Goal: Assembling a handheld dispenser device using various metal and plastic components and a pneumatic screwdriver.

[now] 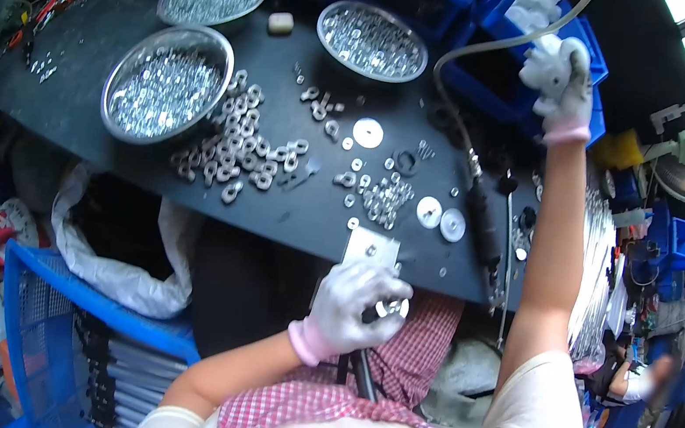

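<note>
A gloved left hand (351, 304) grips a dark rod (363, 375) and washer (392, 308) at the near edge of the tabletop (90, 127), fingers closed around them. The gloved right hand (558, 74) reaches high, fingers curled around a hose (464, 55) over blue bins (512, 27).

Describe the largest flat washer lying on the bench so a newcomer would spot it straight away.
Start from the dark workbench and find the round steel bowl of hardware at the back right. Just in front of that bowl lies the large flat washer, alone on bare surface. It is a wide, pale disc with a small centre hole, broader than the nuts heaped to its left.
</note>
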Demonstrator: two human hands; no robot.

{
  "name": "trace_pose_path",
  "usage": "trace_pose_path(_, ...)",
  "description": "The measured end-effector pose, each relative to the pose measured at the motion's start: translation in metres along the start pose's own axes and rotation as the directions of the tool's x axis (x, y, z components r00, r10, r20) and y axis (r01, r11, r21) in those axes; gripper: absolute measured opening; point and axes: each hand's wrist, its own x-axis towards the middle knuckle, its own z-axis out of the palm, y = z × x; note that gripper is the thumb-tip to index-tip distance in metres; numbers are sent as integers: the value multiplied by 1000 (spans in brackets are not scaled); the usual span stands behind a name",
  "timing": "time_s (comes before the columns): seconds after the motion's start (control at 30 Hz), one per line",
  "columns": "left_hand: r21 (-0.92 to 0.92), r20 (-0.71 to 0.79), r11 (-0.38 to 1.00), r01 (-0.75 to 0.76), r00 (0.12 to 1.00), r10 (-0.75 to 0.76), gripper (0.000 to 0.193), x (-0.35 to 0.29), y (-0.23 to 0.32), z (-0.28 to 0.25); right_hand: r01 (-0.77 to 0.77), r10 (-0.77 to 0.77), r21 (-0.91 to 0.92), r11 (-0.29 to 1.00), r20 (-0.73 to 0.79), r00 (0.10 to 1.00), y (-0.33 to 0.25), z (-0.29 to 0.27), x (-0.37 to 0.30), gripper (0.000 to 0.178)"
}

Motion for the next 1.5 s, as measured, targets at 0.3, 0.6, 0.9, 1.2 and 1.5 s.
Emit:
trace_pose_path(0.3, -27, 33, 999, 44, 999, -44, 26, 0, -3, 4, 193, -44, -919, 343, 189, 981, 119, 77, -81, 68)
trace_pose_path(0.6, -38, -10, 999, 23, 1000, -23, 24, -4, -2, 4, 418, -21, -814, 402, 449, 893, 129, 62, -82, 66)
trace_pose_path(0.9, -72, -10, 995, 66, 998, -67, 22, -6, -4, 7, 211, -130, -672, 710, 170, 977, 153, 43, -68, 40)
trace_pose_path(1.2, -207, 32, 955, 212, 977, -210, 22, -9, 5, 6, 149, -238, -813, 563, 13, 971, 122, 34, -82, 19)
trace_pose_path(1.5, -394, 194, 838, 378, 925, -326, 26, -6, 8, 12, 118, -254, -905, 409, 12, 967, 123, -23, -88, 22)
